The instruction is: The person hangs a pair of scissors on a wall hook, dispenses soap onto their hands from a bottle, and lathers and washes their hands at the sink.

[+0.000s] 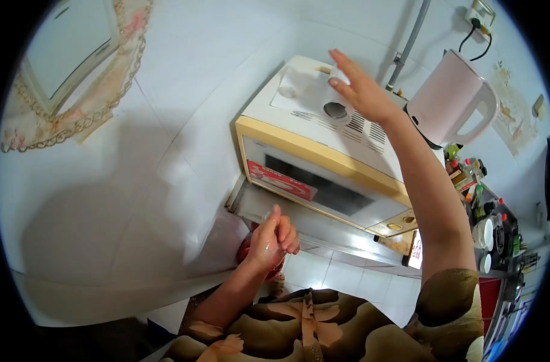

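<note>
Right hand [362,93] spread, apparently touching white roll [333,98]; left hand [271,241] half-curled.

"What sort of place is this?"

"A kitchen. There's a microwave [323,151] on a bench [352,232], and a pink kettle [447,96] near it."

"Anything beyond those?"

"Bottles [467,175], some with red caps, crowd together at the right, near white bowls [483,235]."

"A home or a restaurant?"

"A home, I'd say: the appliances are the household kind, and both wall [190,78] and floor [334,276] are pale tile."
</note>
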`<action>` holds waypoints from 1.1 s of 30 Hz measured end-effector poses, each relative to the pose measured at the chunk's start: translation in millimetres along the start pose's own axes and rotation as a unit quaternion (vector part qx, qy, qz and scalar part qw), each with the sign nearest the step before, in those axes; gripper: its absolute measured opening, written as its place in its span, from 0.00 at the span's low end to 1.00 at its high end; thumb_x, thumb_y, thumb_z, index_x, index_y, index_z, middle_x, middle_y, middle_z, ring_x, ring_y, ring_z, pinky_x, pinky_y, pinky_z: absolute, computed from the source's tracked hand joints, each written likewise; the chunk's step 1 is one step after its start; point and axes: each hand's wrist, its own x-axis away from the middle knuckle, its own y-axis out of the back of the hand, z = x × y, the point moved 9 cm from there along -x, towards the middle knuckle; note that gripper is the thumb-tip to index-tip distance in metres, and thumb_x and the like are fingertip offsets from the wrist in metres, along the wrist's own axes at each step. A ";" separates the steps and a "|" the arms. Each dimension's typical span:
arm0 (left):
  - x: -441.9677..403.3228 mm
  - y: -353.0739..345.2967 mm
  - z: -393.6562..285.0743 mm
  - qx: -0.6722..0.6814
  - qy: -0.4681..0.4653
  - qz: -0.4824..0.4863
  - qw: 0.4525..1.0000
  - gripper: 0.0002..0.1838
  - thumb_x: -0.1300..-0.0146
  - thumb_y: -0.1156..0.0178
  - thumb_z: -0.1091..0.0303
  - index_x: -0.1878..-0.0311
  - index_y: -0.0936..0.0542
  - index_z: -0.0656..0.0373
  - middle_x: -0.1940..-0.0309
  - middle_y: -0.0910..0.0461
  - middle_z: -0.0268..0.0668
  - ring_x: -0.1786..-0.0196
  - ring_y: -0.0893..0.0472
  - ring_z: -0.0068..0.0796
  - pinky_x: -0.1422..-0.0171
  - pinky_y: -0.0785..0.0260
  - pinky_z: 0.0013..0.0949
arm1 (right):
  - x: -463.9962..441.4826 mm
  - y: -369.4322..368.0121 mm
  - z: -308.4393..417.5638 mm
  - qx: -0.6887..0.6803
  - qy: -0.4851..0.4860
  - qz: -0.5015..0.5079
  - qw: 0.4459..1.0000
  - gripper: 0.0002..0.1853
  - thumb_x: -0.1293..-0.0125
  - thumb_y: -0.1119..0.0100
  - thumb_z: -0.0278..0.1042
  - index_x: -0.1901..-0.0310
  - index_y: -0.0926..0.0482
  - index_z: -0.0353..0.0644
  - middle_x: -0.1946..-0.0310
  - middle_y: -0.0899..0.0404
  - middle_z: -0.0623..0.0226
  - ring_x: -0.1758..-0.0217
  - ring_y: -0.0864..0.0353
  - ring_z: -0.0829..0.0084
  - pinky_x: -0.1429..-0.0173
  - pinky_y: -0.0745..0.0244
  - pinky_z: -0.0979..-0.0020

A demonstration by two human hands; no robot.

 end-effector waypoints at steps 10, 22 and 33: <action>-13.0 -21.3 43.7 0.029 0.085 0.018 0.996 0.29 0.28 0.68 0.47 0.86 0.41 0.51 0.91 0.45 0.27 0.87 0.45 0.22 0.81 0.50 0.27 | 143.1 109.0 35.0 -0.189 0.008 -0.170 0.967 0.25 0.31 0.57 0.45 0.39 0.37 0.39 0.47 0.28 0.53 0.47 0.25 0.64 0.42 0.33 0.66; -34.2 -75.7 155.8 -0.032 0.186 0.036 0.981 0.30 0.28 0.68 0.47 0.87 0.42 0.51 0.92 0.44 0.29 0.88 0.43 0.24 0.81 0.46 0.29 | 560.9 48.1 -55.4 0.016 -0.422 0.050 0.905 0.18 0.46 0.38 0.41 0.85 0.29 0.40 0.89 0.32 0.65 0.81 0.28 0.61 0.35 0.39 0.50; -38.2 -116.5 224.9 -0.010 0.175 0.017 0.984 0.30 0.27 0.71 0.49 0.86 0.41 0.51 0.92 0.41 0.29 0.87 0.40 0.25 0.81 0.44 0.29 | 570.3 18.4 -119.7 -0.021 -0.342 0.168 0.924 0.28 0.42 0.43 0.57 0.88 0.27 0.42 0.92 0.31 0.65 0.83 0.28 0.60 0.33 0.42 0.52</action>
